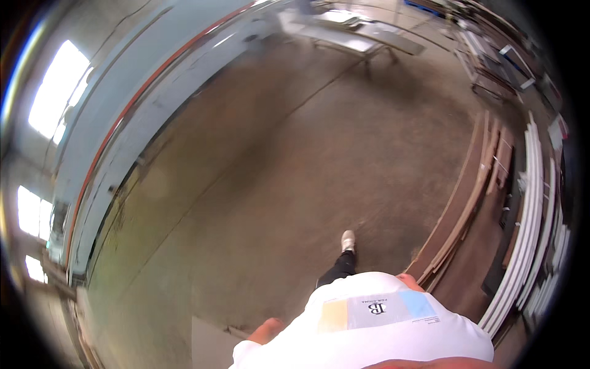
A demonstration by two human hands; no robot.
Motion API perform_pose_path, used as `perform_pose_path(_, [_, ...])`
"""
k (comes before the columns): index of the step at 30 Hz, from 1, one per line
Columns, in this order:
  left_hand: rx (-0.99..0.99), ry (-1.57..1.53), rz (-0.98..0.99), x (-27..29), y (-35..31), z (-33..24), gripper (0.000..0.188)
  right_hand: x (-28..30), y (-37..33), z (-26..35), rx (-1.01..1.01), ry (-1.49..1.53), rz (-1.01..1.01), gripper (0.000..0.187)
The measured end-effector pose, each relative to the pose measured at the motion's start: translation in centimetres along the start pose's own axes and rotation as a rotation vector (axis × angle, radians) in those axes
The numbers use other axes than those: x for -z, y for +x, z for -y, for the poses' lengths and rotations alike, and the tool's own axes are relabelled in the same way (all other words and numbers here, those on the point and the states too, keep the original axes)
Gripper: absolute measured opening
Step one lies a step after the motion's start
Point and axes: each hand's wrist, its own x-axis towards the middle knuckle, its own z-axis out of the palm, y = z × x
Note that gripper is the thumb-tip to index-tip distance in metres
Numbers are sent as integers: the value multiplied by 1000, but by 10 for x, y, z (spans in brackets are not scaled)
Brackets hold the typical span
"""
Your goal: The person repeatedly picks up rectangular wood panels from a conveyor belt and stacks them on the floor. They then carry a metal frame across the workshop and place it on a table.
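At the lower left, bare skin of my left arm or hand (pixel 267 330) shows beside my white shirt. Its fingers cannot be made out. A pale flat panel (pixel 208 345) lies just left of it, and whether the two touch is unclear. On the other side, a small patch of my right arm or hand (pixel 410 281) sticks out past the shirt, close in the picture to long brown boards (pixel 458 215). The shirt hides the rest, so I cannot see anything held there. One white shoe (pixel 348 240) is stretched forward on the concrete floor (pixel 295 166).
Stacked white lengths (pixel 522 234) run along the right, outside the brown boards. A long grey-blue machine or bench with a red stripe (pixel 132 114) lines the left. Ahead stands a table with pale sheets (pixel 350 38). A rack of material (pixel 485 55) is at far right.
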Motion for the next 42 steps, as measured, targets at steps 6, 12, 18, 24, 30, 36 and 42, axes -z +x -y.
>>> perform_pose_path(6, [-428, 753, -283, 66, 125, -347, 25, 68, 19, -96, -207, 233, -245, 26])
perform_pose_path(12, [-954, 409, -296, -5, 64, -767, 39, 107, 67, 41, -212, 509, -396, 27])
perform_pose_path(18, [-1161, 484, 170, -151, -58, -975, 39, 126, 194, -29, 43, 565, -371, 33])
perform_pose_path(24, [-871, 784, 168, -231, 4, -977, 43, 254, 277, 22, -86, 253, -263, 26])
perform_pose_path(30, [-472, 404, -45, -201, 13, -936, 36, 449, 373, 98, -135, -28, -203, 20])
perform_pose_path(36, [-339, 156, -44, -187, 35, -985, 30, 643, 479, 241, -88, 493, -341, 16])
perform_pose_path(42, [-529, 512, -85, -260, 66, -1187, 29, 742, 561, 298, -3, 641, -409, 17])
